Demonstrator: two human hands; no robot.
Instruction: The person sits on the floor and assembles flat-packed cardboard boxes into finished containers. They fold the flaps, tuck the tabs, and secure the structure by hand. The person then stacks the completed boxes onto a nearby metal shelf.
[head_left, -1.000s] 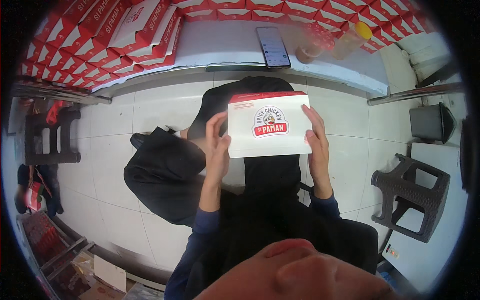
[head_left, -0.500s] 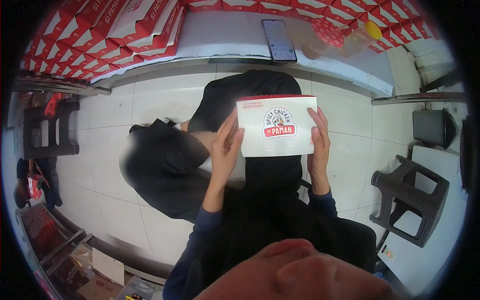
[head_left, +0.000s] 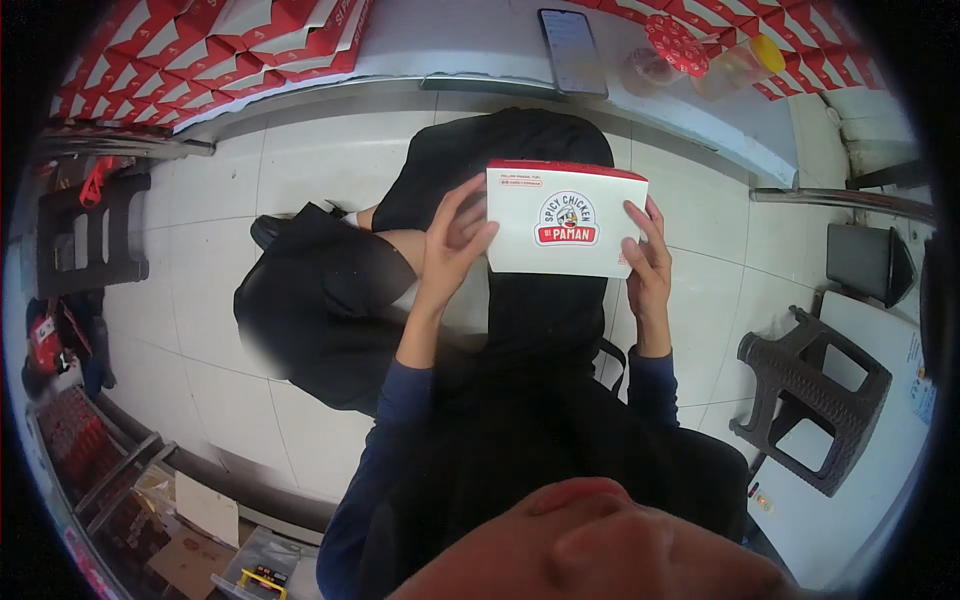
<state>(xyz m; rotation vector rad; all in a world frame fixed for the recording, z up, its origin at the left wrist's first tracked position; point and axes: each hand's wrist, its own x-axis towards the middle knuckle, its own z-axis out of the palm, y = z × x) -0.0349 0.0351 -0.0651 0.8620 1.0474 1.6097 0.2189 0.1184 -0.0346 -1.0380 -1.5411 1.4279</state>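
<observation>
Between my two hands is a white cardboard food box (head_left: 567, 255) with a red edge and a round printed emblem on the side turned up to me. My left hand (head_left: 455, 235) grips its left end, the thumb near the edge and the other fingers partly hidden behind it. At the right end my right hand (head_left: 649, 255) holds it, thumb and a fingertip lying on the white face. The box is held up over my black-clothed lap (head_left: 545, 310), and its underside is hidden.
Stacks of red and white boxes (head_left: 200, 65) fill the far left of a white ledge (head_left: 440, 55). A phone (head_left: 573, 52) and a yellow-lidded clear jar (head_left: 738, 68) lie farther right. Dark plastic stools (head_left: 822, 400) stand at both sides. Bottom left holds a plastic bin (head_left: 262, 560).
Both hands have carried the box slightly up and to the right in the picture. My view has shifted a little, so the phone and stacks sit higher. The grip looks the same.
</observation>
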